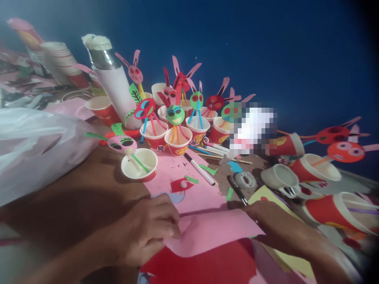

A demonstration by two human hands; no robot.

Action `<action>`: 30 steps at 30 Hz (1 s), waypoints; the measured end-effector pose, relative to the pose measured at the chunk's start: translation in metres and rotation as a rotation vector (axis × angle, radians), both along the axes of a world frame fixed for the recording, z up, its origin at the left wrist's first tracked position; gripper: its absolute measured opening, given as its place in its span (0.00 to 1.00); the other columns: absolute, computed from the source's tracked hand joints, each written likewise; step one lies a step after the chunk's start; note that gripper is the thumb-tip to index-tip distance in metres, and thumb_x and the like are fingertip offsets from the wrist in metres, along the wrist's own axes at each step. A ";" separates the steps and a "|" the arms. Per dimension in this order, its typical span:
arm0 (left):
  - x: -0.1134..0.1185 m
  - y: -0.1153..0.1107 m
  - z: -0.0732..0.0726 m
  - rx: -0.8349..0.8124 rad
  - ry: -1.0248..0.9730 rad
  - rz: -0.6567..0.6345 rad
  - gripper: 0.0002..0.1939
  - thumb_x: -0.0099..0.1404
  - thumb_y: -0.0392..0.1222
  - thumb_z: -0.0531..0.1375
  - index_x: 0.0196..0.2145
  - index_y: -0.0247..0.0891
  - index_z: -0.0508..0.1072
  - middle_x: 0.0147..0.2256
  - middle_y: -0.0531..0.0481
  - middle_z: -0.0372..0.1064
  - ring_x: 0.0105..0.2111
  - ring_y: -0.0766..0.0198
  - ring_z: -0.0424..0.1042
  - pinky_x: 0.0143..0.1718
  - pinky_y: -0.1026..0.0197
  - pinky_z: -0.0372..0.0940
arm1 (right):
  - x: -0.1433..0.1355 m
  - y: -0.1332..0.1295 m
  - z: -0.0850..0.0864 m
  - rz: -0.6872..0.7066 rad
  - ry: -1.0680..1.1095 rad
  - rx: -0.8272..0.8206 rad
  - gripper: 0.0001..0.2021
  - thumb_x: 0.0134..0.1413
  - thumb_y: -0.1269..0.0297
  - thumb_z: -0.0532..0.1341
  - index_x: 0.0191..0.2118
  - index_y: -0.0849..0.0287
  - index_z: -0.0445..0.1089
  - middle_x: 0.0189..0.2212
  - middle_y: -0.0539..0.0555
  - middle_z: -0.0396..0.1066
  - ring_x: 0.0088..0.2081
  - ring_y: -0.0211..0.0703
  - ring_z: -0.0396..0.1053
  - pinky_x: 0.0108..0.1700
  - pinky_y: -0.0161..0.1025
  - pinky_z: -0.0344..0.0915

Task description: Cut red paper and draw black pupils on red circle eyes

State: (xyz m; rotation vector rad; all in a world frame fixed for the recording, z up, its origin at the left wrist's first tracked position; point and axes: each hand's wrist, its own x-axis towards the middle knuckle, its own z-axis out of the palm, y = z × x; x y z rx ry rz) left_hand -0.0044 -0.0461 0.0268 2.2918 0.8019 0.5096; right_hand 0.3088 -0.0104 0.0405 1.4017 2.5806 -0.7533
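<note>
A sheet of pink paper (213, 232) curves up between my two hands. My left hand (151, 227) pinches its left end, fingers bent and closed on it. At the sheet's right end is my right hand (266, 215), seen from its back; its fingers are hidden, so I cannot tell their grip. Beneath lies red paper (204, 264), with yellow paper (260, 195) under the right wrist. Beyond the hands, a larger pink sheet (166, 167) bears red and green scraps, and a white marker (199, 169) rests along its right side.
Several paper cups (180, 148) with paper-faced straw figures stand along the blue wall. A flask (112, 86) rises behind them. Left is a plastic bag (38, 150). A tape roll (245, 180), a black pen (237, 189) and a mug (280, 177) sit at right.
</note>
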 end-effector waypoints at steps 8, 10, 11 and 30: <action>0.001 0.001 0.000 -0.051 -0.050 0.043 0.21 0.47 0.20 0.52 0.35 0.38 0.72 0.39 0.50 0.71 0.40 0.65 0.68 0.42 0.63 0.63 | -0.003 0.004 0.002 -0.027 -0.140 -0.010 0.03 0.49 0.65 0.60 0.32 0.54 0.70 0.27 0.51 0.74 0.28 0.46 0.71 0.28 0.37 0.60; 0.002 0.002 0.002 -0.060 -0.043 0.045 0.21 0.47 0.20 0.52 0.35 0.38 0.72 0.39 0.49 0.71 0.39 0.65 0.69 0.41 0.64 0.63 | -0.003 0.004 0.003 -0.094 -0.114 0.042 0.12 0.47 0.63 0.62 0.41 0.54 0.68 0.33 0.53 0.74 0.31 0.47 0.71 0.31 0.38 0.62; 0.002 0.003 0.002 -0.068 -0.029 0.045 0.21 0.47 0.20 0.52 0.35 0.38 0.72 0.39 0.49 0.72 0.39 0.65 0.69 0.41 0.64 0.63 | -0.004 0.004 0.002 -0.111 -0.067 0.064 0.18 0.47 0.61 0.62 0.46 0.54 0.66 0.38 0.54 0.74 0.34 0.48 0.72 0.33 0.39 0.64; 0.035 0.042 0.000 -0.018 0.549 0.486 0.13 0.58 0.29 0.50 0.39 0.36 0.69 0.39 0.45 0.65 0.34 0.60 0.70 0.33 0.61 0.62 | -0.010 0.001 0.007 0.049 0.106 -0.007 0.09 0.53 0.73 0.53 0.33 0.55 0.69 0.34 0.52 0.73 0.38 0.45 0.69 0.39 0.36 0.62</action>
